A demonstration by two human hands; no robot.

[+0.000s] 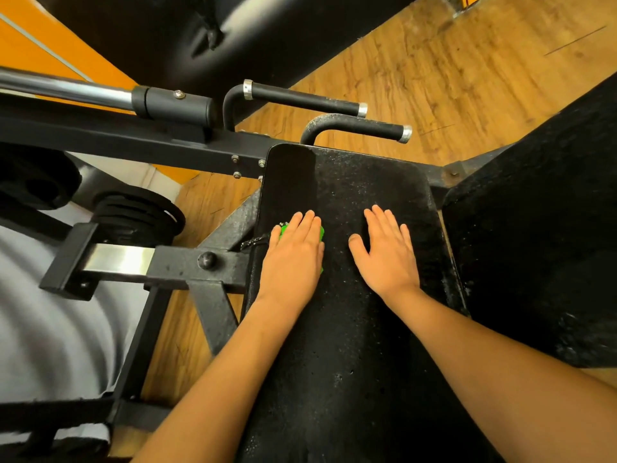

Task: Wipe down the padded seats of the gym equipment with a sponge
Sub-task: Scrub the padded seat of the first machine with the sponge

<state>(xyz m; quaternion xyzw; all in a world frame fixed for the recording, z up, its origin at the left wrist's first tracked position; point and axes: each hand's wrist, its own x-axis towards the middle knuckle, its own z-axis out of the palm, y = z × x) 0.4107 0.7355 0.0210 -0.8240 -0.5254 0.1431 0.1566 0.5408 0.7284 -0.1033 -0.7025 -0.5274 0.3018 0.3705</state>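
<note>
A black padded seat [360, 182] runs down the middle of the view, speckled with dust except for a darker strip along its far left. My left hand [293, 252] lies flat with straight fingers on a green sponge [321, 232], pressing it onto the seat's left side; only the sponge's green edges show. My right hand [389, 252] rests flat and spread on the seat, a little to the right of the left hand, holding nothing.
Two black handles [307, 98] [360, 127] stick out beyond the seat's far end. A black steel frame [200, 262] with weight plates [140, 212] stands at the left. Another black pad [541, 228] lies at the right, a large one [233, 35] above. The floor [467, 78] is wood.
</note>
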